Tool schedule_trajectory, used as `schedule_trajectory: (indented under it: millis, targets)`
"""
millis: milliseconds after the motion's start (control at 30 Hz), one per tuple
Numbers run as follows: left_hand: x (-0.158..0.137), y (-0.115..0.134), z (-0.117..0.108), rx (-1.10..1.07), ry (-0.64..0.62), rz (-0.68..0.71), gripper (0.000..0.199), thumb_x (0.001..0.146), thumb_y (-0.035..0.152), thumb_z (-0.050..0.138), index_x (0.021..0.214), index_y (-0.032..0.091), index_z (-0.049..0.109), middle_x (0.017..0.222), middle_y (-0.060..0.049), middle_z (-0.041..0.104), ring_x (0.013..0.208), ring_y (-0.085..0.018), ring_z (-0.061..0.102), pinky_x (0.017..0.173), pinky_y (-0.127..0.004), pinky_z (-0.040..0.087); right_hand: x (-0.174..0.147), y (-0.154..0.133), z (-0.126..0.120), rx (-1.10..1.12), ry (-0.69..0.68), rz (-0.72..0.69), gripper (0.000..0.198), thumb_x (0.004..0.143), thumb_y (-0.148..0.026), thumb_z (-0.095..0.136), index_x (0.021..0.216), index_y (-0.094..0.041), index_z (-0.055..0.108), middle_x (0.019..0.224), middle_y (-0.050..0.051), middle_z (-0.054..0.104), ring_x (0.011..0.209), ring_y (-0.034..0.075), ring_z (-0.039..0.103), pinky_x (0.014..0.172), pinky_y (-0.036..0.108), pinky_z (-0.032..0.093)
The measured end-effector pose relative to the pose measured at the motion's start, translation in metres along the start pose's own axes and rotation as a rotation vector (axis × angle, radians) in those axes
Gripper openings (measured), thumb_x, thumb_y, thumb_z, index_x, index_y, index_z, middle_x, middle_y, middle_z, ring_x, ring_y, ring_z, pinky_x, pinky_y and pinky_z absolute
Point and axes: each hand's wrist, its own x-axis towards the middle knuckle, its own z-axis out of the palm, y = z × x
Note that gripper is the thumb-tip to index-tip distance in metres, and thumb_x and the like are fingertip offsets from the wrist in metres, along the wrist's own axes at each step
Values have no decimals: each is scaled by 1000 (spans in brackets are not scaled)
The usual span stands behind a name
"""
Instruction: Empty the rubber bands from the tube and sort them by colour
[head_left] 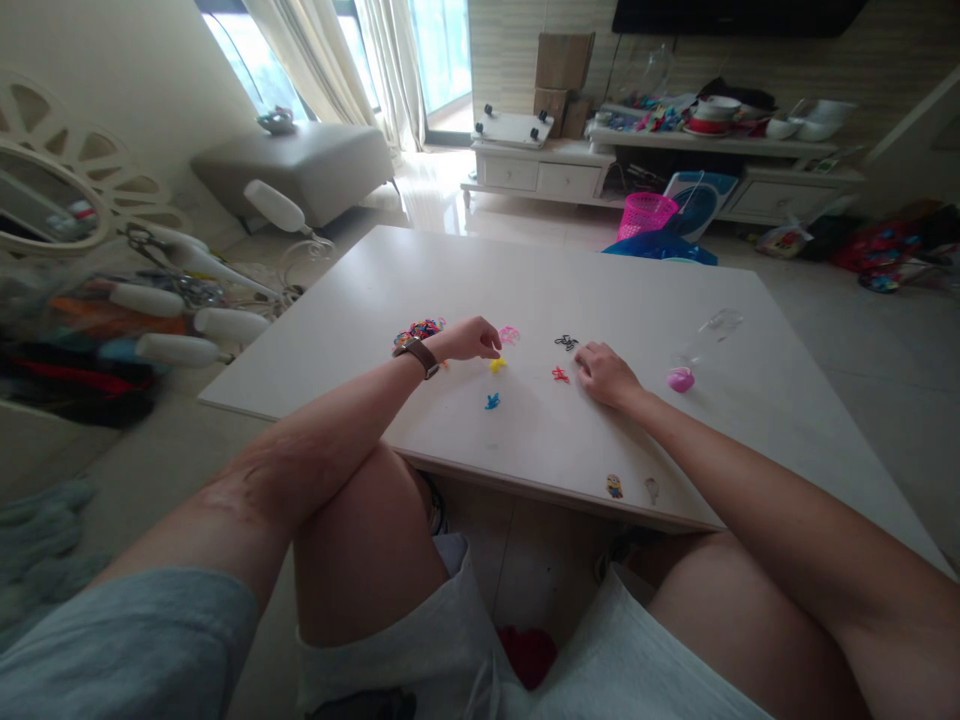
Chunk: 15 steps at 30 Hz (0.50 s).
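My left hand [474, 340], with a watch [417, 356] on its wrist, hovers just above a small pile of yellow rubber bands [498, 366]. Its fingers are pinched together, and what they hold, if anything, is too small to make out. Close by lie pink bands [509, 335], blue bands [492, 402] and a mixed multicoloured heap [420, 331], partly behind my left wrist. My right hand [604, 374] rests on the tabletop with fingers loosely extended. Its fingertips are beside the black bands [565, 342] and the red bands [560, 375].
The white table [480, 440] carries a purple-pink object [680, 380] with clear plastic [721, 322] behind it at right. A yellow-and-blue cartoon figure [614, 486] and a small clip-like piece [652, 488] lie near the front edge. White lamp shades [274, 205] stand left of the table.
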Motion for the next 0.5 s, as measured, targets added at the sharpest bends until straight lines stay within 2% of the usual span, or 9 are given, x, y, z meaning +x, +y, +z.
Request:
schedule_trajectory:
  millis: [167,333,500]
  targets:
    - [-2,-5,-13,-10,27,-51,24,69,29,81,87,15,80,69,-2,71,61,-11,56,61,-24,42,0,-2,-2,4,-8,10,19,87,-12,49,98,-20,63,107,13,66,104,29,55,89,40,48]
    - [-17,-22,-32,98,30,-145,23,64,25,80,85,17,81,74,-2,74,67,-14,61,64,-24,45,0,-3,-3,6,-16,17,19,87,-12,49,98,-20,63,108,13,66,105,29,55,88,40,48]
    - [-31,-43,-42,147,-46,-257,21,53,22,82,74,19,81,71,-2,74,67,-17,61,63,-26,45,0,-2,-3,0,-10,9,18,87,-13,49,97,-20,63,107,13,66,105,29,55,88,40,48]
